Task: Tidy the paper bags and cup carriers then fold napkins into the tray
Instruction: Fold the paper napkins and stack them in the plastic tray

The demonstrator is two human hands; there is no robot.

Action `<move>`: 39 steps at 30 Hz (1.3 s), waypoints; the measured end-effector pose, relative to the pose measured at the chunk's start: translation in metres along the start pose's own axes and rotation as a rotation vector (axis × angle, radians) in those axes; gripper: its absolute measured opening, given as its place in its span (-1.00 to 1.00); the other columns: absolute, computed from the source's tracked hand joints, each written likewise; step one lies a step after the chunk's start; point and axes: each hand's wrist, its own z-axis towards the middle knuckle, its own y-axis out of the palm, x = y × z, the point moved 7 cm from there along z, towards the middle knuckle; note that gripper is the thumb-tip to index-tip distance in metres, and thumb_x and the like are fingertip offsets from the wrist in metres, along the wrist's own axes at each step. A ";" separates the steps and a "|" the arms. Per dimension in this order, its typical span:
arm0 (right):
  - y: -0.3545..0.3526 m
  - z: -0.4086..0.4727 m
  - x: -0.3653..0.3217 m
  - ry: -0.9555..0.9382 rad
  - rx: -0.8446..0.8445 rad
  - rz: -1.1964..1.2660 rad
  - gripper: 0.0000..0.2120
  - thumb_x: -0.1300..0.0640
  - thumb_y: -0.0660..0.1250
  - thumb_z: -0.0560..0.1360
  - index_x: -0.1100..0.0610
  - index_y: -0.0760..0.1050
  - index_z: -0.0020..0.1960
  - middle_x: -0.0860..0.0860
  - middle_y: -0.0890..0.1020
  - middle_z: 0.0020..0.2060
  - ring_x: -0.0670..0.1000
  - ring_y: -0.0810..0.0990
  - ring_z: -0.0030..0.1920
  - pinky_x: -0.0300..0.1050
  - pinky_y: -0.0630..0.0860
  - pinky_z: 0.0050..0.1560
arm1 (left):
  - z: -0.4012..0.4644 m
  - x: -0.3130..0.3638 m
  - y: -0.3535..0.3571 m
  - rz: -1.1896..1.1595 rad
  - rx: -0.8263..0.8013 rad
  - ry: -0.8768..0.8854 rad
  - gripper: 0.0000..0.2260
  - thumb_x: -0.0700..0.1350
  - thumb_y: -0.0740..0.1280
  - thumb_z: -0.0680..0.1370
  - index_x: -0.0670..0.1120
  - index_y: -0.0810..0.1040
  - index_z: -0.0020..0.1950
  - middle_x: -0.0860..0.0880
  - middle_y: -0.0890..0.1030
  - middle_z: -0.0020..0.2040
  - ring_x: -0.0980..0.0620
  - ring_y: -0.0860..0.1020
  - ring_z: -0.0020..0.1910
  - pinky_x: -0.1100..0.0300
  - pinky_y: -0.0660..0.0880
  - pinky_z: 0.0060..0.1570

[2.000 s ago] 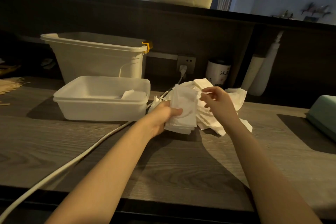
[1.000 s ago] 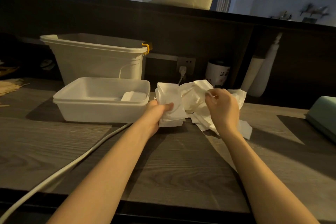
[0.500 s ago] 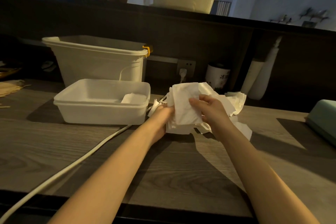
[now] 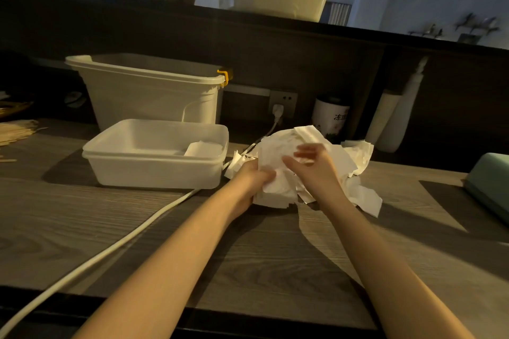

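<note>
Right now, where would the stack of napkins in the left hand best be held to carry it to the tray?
Probably at its near lower edge, where the left hand already grips the napkin stack from the left. The sheets lie roughly aligned there, while the loose napkin pile spreads right. The right hand rests on top; the tray sits to the left.

café counter: napkins [image 4: 308, 162], stir sticks [image 4: 16, 131], tubs [image 4: 154, 93]
</note>
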 end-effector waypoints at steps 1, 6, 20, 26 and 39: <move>-0.004 0.000 -0.007 -0.098 0.032 -0.067 -0.58 0.10 0.39 0.48 0.05 0.34 0.28 -0.10 0.43 0.12 -0.07 0.44 0.10 -0.33 0.41 -0.10 | 0.000 0.001 -0.001 0.013 -0.003 -0.001 -0.62 -0.21 0.22 0.58 -0.12 0.32 0.40 -0.12 0.50 0.25 -0.08 0.48 0.21 0.11 0.43 0.09; 0.000 -0.004 -0.023 -0.307 -0.055 -0.226 -0.64 0.09 0.24 0.57 0.00 0.37 0.37 -0.09 0.40 0.31 -0.15 0.34 0.24 -0.23 0.32 0.16 | -0.005 0.003 0.007 0.011 -0.075 -0.009 -0.67 -0.14 0.24 0.58 -0.10 0.36 0.34 0.00 0.54 -0.02 0.02 0.53 -0.01 0.14 0.48 -0.01; -0.021 0.005 -0.019 -0.260 0.082 -0.363 -0.69 0.08 0.22 0.58 0.06 0.44 0.32 -0.04 0.50 0.27 -0.04 0.44 0.26 -0.22 0.35 0.18 | -0.001 0.003 -0.004 -0.120 0.068 -0.027 -0.88 -0.05 0.22 0.60 -0.02 0.40 0.11 0.03 0.53 -0.11 0.05 0.51 -0.11 0.12 0.49 -0.03; -0.056 0.024 0.016 -0.121 0.253 -0.650 -0.64 0.10 0.25 0.54 0.09 0.42 0.33 0.04 0.46 0.30 0.06 0.44 0.25 -0.05 0.41 0.08 | 0.002 0.001 -0.010 -0.120 0.168 -0.040 -0.73 -0.02 0.24 0.58 -0.06 0.40 0.25 -0.02 0.50 0.00 -0.04 0.49 0.04 0.01 0.48 0.10; -0.065 0.029 0.039 -0.036 0.309 -0.630 -0.60 0.20 0.03 0.63 0.02 0.36 0.42 0.11 0.61 0.10 0.12 0.57 0.00 -0.11 0.41 -0.16 | 0.008 0.000 -0.012 -0.132 0.163 -0.022 -0.73 -0.04 0.22 0.60 -0.04 0.40 0.29 -0.03 0.53 0.07 -0.02 0.48 0.05 0.04 0.46 0.10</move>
